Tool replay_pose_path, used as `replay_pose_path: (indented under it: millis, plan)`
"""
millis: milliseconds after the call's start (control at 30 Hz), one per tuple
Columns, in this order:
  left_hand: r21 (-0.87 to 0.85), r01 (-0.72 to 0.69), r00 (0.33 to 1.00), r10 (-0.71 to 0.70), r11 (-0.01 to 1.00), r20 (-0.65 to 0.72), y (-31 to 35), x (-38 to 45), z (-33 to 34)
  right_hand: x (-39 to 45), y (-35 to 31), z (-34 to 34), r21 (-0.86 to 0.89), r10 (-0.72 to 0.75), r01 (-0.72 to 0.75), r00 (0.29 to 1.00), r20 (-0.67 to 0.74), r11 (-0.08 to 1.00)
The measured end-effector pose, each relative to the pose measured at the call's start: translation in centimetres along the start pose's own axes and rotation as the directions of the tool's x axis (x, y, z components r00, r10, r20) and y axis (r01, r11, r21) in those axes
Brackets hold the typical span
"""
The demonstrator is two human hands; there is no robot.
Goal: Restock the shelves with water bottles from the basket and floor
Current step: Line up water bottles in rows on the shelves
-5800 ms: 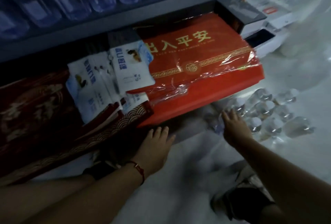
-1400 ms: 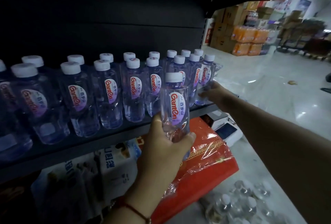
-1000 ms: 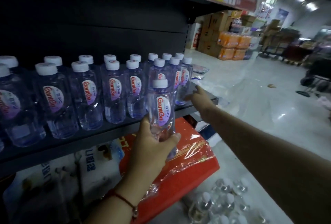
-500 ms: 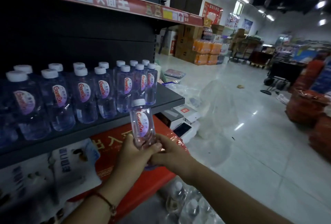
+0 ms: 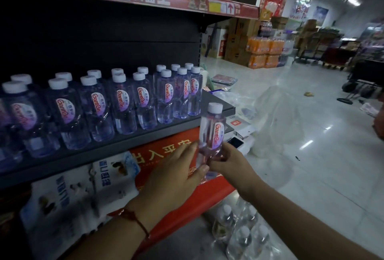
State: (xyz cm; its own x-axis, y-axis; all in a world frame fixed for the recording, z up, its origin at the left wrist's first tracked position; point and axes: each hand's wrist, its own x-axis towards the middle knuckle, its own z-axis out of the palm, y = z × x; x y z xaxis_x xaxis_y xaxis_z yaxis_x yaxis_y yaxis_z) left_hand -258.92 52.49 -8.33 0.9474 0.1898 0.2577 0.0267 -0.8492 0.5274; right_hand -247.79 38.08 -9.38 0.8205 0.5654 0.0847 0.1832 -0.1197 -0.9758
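A clear water bottle (image 5: 213,130) with a white cap and pink label stands upright in front of the dark shelf's (image 5: 220,104) bare right end. My left hand (image 5: 172,174) holds its lower part, thumb in front and fingers behind. My right hand (image 5: 228,164) grips the same lower part from the right. Several matching shelved bottles (image 5: 124,101) stand in two rows, filling the shelf up to that bare end. More bottles in clear wrap, the floor bottles (image 5: 239,230), lie below my right forearm.
A red wrapped box (image 5: 166,155) and white packages (image 5: 83,187) sit under the shelf. A crumpled clear plastic bag (image 5: 276,114) lies on the tiled floor to the right. Stacked cartons and orange drink packs (image 5: 264,53) stand far down the aisle.
My right hand left the shelved bottles and came to the bottle in my left hand. The bottle has moved right, toward the shelf's bare end, and my view has lifted.
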Motion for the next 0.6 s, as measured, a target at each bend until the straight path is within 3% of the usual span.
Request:
replay_pose_path:
  millis: [67,233,433,600]
  plan:
    - [0.194,-0.003,1.000,0.006,0.981,-0.015,-0.4,0.2,-0.6,1.9,-0.1,-0.9,-0.006,0.035,-0.035,0.999,-0.018,0.999]
    - [0.383,0.014,1.000,-0.003,0.924,-0.029,-1.7,1.5,-0.7,8.4,-0.4,-3.2,0.010,0.079,-0.079,0.992,-0.099,0.997]
    - [0.413,0.142,0.989,-0.145,0.900,-0.025,-4.3,2.9,-0.8,17.7,-1.2,-2.7,0.058,0.076,-0.062,0.958,-0.277,0.996]
    - [0.350,0.170,0.985,-0.171,0.921,-0.029,-4.9,4.3,-0.3,23.3,0.2,-2.1,-0.043,0.066,-0.083,0.952,-0.298,0.996]
